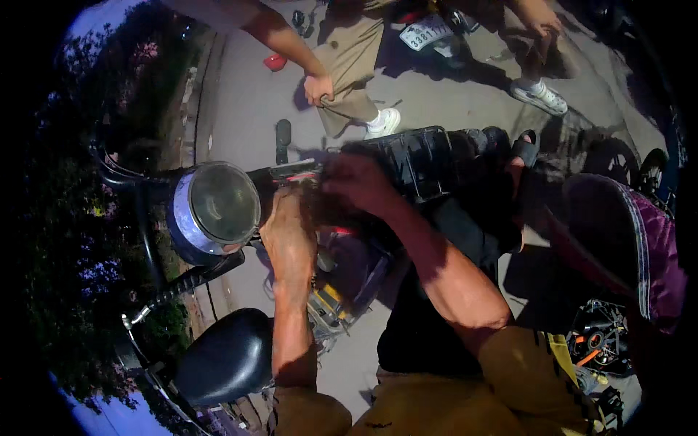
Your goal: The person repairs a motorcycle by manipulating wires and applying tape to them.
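Note:
My left hand [289, 229] is just right of a round motorcycle headlight [224, 203]. Its fingers are bent and closed at a small silver and red part [297, 173] behind the lamp; what they grip is hidden. My right hand [356, 185] reaches in from the right, close to the left one. Motion blurs its fingers, and I cannot tell whether it holds anything. Beyond the left hand a dark turn signal [283, 133] sticks out. Black bodywork with a rack-like frame [418, 161] lies right of my hands.
A black rounded mirror housing [227, 354] and handlebar [150, 236] are at left. Two people stand beyond the motorcycle, one in tan trousers [347, 73]. Someone in a purple cap [658, 247] is close at right. Below my hands lies a bag-like bundle [360, 280]; loose parts [600, 341] lie lower right.

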### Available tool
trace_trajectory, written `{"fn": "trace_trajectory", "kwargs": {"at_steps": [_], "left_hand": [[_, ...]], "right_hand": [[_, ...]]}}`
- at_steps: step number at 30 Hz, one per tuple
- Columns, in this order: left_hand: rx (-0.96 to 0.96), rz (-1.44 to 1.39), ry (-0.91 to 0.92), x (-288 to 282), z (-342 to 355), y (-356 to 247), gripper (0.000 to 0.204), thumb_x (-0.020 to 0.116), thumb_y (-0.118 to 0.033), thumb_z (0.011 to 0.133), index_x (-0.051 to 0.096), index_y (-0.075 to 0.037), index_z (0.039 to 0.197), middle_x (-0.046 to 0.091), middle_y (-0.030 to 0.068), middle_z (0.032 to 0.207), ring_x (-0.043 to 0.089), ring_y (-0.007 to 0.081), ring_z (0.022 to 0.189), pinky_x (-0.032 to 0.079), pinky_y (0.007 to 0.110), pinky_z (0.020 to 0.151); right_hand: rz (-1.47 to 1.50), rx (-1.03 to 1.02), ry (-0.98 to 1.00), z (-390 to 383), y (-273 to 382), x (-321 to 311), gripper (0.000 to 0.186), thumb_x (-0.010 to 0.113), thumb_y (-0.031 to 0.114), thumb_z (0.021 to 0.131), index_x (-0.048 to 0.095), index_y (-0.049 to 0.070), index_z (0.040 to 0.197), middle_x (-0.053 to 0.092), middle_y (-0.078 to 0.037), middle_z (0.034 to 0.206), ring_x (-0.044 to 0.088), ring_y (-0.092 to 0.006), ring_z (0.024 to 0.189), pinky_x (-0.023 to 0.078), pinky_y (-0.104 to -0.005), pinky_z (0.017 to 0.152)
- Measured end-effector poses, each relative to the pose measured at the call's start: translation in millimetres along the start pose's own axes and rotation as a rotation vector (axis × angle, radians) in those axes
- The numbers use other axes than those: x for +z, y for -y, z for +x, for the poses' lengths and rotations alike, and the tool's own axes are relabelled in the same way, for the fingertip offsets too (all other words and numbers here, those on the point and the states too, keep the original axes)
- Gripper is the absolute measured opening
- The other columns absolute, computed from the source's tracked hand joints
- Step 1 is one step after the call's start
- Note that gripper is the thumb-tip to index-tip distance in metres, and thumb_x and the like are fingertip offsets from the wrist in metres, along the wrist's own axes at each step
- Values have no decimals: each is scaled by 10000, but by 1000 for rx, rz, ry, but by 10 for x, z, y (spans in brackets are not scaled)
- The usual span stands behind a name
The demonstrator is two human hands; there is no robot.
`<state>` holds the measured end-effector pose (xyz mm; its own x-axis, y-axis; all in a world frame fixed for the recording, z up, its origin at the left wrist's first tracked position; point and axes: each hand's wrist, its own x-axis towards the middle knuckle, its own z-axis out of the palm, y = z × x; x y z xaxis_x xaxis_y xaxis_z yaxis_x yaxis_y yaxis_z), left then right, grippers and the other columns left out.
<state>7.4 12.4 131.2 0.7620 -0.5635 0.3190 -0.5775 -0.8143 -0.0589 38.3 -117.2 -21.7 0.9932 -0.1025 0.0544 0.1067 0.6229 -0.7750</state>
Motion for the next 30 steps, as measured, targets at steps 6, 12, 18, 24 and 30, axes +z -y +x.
{"fn": "trace_trajectory", "kwargs": {"at_steps": [6,12,18,24,30], "left_hand": [[-65,75,-44,66,-93,-12,400,725,55,881,710,-30,1272,721,192,1341,696,406,1190,480,486,1000],[-120,189,-6,121,-98,-65,447,731,17,902,679,-53,1340,699,156,1402,667,363,1271,413,525,1075],[-131,287,10,149,-84,-131,445,744,-111,940,662,-89,1377,677,127,1423,623,348,1334,352,568,1138],[-138,329,-12,178,-61,-202,467,755,-173,950,677,-110,1406,674,130,1404,613,337,1329,348,586,1153],[-200,386,-67,292,-30,-217,451,739,-105,914,738,-165,1361,684,123,1390,613,321,1327,355,571,1169]], "right_hand": [[74,20,80,11,-39,-63,243,844,51,915,727,53,1128,763,-28,952,669,-94,750,542,-304,623],[-9,-73,87,56,-117,6,207,825,-3,890,730,47,1067,748,-21,944,692,-100,918,580,-321,844],[-64,-196,160,67,-123,-17,167,802,-31,892,672,42,967,705,-2,879,668,-76,881,570,-308,805],[11,-191,168,95,-133,16,177,806,-46,884,668,26,969,680,7,858,648,-73,859,563,-303,788],[87,-74,148,128,-201,56,177,806,-44,885,672,21,981,666,2,861,632,-69,863,565,-314,793]]}}
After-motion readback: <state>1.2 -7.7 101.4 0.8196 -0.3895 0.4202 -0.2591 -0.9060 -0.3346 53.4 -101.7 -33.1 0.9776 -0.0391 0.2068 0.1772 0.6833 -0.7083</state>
